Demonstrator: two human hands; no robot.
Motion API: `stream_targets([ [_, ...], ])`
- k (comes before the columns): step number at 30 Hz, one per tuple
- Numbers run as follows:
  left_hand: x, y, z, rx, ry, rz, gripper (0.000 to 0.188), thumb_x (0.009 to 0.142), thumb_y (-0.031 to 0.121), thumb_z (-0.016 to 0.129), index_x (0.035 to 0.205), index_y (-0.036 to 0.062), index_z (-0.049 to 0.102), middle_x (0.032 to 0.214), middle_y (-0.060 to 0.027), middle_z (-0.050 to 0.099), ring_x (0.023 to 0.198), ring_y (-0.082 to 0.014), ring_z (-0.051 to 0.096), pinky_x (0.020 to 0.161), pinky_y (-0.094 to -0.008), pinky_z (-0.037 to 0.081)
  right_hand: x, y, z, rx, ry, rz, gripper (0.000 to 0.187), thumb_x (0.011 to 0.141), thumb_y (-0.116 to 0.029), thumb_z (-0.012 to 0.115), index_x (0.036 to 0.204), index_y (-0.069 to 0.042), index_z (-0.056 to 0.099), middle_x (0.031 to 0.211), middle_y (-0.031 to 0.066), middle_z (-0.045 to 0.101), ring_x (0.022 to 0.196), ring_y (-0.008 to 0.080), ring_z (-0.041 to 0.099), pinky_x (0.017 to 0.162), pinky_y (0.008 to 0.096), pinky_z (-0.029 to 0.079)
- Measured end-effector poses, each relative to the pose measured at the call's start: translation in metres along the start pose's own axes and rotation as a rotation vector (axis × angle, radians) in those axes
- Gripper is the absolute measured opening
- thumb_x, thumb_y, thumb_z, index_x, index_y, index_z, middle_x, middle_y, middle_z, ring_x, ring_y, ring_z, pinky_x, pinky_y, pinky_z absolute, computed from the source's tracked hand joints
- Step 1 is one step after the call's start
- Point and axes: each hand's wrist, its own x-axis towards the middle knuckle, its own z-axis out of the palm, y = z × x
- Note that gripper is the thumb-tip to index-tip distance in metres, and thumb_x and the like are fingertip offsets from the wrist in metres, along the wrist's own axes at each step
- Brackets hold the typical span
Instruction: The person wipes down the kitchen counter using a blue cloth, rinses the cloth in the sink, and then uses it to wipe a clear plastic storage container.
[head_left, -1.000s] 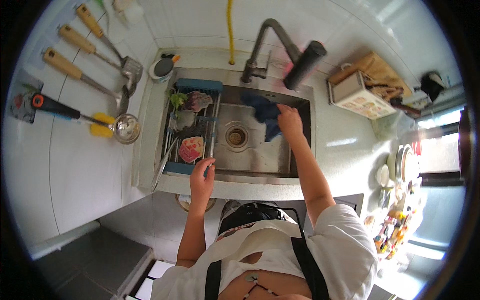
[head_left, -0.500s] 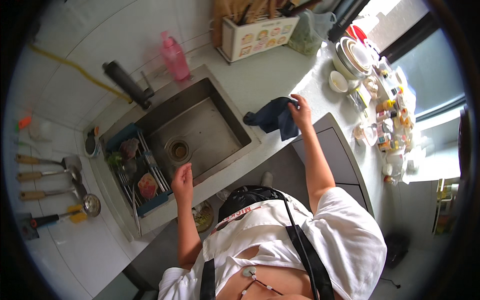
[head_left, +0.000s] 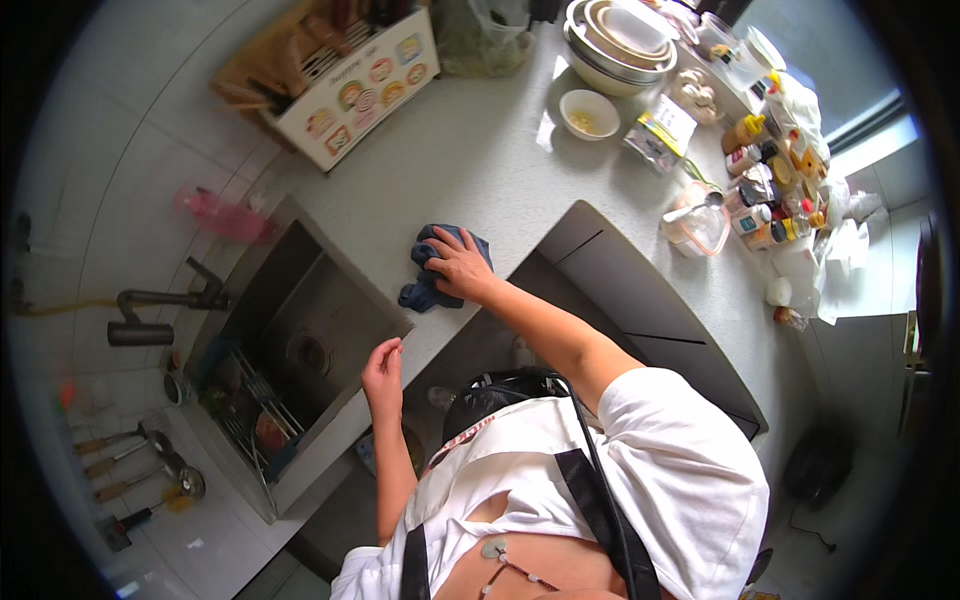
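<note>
Pale, stone-like countertop (head_left: 420, 160) fills much of my feed, running off from the right side of the sink (head_left: 320, 295); white tiled wall (head_left: 120, 170) and a dark faucet (head_left: 165, 298) stand behind the sink. A pink bottle (head_left: 222, 213) is at the sink's back right corner, a white utensil rack (head_left: 355, 95) beyond that corner, and nested bowls (head_left: 605, 72) and condiment bottles (head_left: 762, 220) well off to the sink's right. The dark blue cloth (head_left: 425, 292) lies bunched just right of the sink, directly under the right hand (head_left: 458, 265) and poking out around its fingers. I see that hand palm down, fingers partly spread and slightly bent, touching the cloth from above. The left hand (head_left: 383, 378) hovers near the sink's front right corner, fingers loosely curled, not fully closed, with nothing in it that I can make out.
</note>
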Motion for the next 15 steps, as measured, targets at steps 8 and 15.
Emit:
stream_targets([
  [8,0.031,0.025,0.093,0.166,-0.142,0.100,0.018,0.085,0.003,0.051,0.099,-0.0016,0.059,0.092,-0.0052,0.061,0.088,-0.0129,0.057,0.081,-0.0250,0.043,-0.051,0.190,-0.094,-0.260,0.439,0.480,0.032,0.073,-0.016,0.060,0.104,-0.023,0.060,0.133,0.0130,0.035,0.123,0.0358,0.029,0.094,0.0487,0.031],
  [15,0.052,0.023,0.124,0.248,-0.296,0.136,0.017,0.085,0.007,0.052,0.097,-0.0010,0.060,0.088,-0.0051,0.062,0.083,-0.0105,0.057,0.075,-0.0231,0.045,-0.020,0.157,-0.091,-0.267,0.330,0.442,0.053,0.062,-0.022,0.068,0.112,-0.018,0.049,0.123,0.0137,0.042,0.120,0.0353,0.032,0.089,0.0489,0.035],
])
